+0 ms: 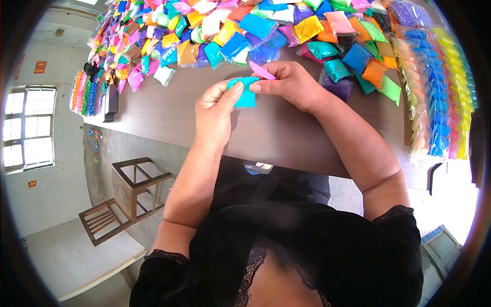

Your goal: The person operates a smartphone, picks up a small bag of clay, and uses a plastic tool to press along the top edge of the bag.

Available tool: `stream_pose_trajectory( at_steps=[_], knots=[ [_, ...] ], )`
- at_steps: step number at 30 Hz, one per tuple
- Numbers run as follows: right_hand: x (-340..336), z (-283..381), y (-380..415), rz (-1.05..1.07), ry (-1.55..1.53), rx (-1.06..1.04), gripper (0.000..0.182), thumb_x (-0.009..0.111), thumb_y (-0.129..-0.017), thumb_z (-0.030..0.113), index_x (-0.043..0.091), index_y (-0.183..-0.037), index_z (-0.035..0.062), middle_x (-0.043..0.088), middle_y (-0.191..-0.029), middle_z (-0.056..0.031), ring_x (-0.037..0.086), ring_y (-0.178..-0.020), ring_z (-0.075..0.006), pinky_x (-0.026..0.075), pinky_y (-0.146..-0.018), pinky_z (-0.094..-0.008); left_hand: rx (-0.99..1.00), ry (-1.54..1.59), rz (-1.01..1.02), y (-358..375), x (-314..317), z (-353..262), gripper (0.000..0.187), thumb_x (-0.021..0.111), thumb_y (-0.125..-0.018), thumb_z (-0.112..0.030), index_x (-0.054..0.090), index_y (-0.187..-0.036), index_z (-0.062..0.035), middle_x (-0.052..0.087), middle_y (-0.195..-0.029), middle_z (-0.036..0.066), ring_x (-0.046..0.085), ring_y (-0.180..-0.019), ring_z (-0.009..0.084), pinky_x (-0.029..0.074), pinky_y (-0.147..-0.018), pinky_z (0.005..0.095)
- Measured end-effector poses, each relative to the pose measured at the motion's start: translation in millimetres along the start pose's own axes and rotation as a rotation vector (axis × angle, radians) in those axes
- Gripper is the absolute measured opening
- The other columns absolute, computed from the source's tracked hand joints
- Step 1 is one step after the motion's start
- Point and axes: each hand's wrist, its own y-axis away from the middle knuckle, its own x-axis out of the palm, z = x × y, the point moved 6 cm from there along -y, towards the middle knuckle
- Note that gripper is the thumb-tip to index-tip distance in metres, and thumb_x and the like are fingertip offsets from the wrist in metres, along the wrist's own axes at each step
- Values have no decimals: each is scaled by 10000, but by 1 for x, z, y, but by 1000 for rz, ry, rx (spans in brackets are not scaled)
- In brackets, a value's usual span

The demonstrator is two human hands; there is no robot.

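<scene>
Clearly the work was in mid-step. The left hand [217, 110] was pinched on the near edge of a small teal packet [244, 92], thumb pressed against its face, while the right hand [292, 84] gripped the packet's other side with its fingertips closed on it. A slim pink stick [262, 70] lay across the top of the right hand's fingers, caught between them and angled away from the body; whether it was a spatula or some other little tool could not be told from this view. The packet sat between the two hands, lifted just above the brown counter [204, 123], not resting on it.

Beyond both hands, a wide heap of loose coloured packets [245, 30] covered the far part of the counter, a few of them just past the right knuckles. To the outside of the right hand, long sealed strips of packets [434, 87] lay side by side in blue, orange and yellow rows. Far off to the outside of the left hand, another set of strips [84, 92] lay at the counter's end beside a dark boxy thing [111, 102].

Judging by this, one packet was being handled with the stick, the large heap was left to go through, and the strips looked like finished bundles.
</scene>
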Motion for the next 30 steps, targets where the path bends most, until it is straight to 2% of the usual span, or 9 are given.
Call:
stream_pose_trajectory(
  at_steps=[9, 12, 14, 18, 22, 24, 25, 27, 30],
  knots=[
    [-1, -6, -2, 39, 74, -17, 189, 699, -844, 140, 687, -947, -18, 660, -804, -35, 608, -766, -102, 484, -747, -250, -22, 13, -26, 2, -5, -2, 253, 645, -900, -255, 676, -954, -10, 659, -860, 39, 576, -752, 94, 455, -672, 258],
    [1, -3, -1, 22, -11, -22, 188, 703, -844, 157, 694, -936, -6, 651, -777, -20, 575, -703, -77, 463, -661, -232, -47, 142, -9, 0, 0, 1, 243, 628, -911, -245, 669, -962, -11, 661, -880, 50, 596, -782, 111, 478, -716, 276],
    [-1, 0, 2, -5, -136, 51, 188, 712, -839, 176, 702, -926, 10, 636, -740, -2, 514, -629, -47, 399, -564, -211, -86, 151, 54, 4, 16, -2, 233, 628, -911, -231, 665, -969, -8, 663, -888, 55, 607, -801, 120, 488, -736, 280],
    [-4, 1, 2, -46, -174, 47, 192, 716, -837, 190, 704, -926, 21, 622, -713, 16, 454, -581, -28, 327, -509, -205, -79, 79, 105, 7, 16, 5, 230, 645, -898, -163, 634, -1057, 2, 667, -936, 67, 629, -859, 136, 509, -783, 288],
    [-4, -4, -1, -53, -7, 7, 196, 725, -827, 163, 691, -957, 20, 637, -785, 9, 513, -669, -40, 404, -595, -204, -78, -182, 156, 3, 6, 7, 254, 663, -878, -108, 620, -1098, 10, 661, -977, 68, 626, -857, 132, 510, -762, 281],
    [-2, -3, -2, -14, 70, -30, 202, 728, -823, 151, 686, -970, 19, 641, -813, 5, 533, -708, -46, 430, -636, -208, -23, -533, 136, 3, 3, 4, 279, 671, -869, -95, 617, -1124, 7, 659, -978, 65, 620, -861, 131, 505, -774, 279],
    [-3, -3, -1, -13, 30, 10, 208, 729, -819, 140, 681, -980, 16, 647, -842, -3, 549, -755, -55, 444, -688, -216, -23, -532, 136, 4, 6, 4, 279, 671, -869, -95, 617, -1124, 7, 659, -978, 65, 620, -861, 131, 505, -774, 279],
    [-3, 1, 0, -12, -7, 48, 216, 731, -816, 128, 675, -990, 14, 652, -871, -11, 565, -801, -65, 458, -740, -224, 25, -33, 91, 6, 13, -2, 240, 680, -864, -95, 647, -1078, 8, 666, -937, 54, 612, -860, 118, 493, -780, 265],
    [-5, 0, 2, -37, -113, 76, 216, 727, -819, 119, 671, -994, 7, 655, -873, -14, 572, -815, -74, 462, -761, -232, 19, -66, 57, 6, 4, -1, 241, 689, -860, -103, 657, -1072, 7, 667, -939, 47, 601, -877, 101, 482, -790, 252]
  ],
)
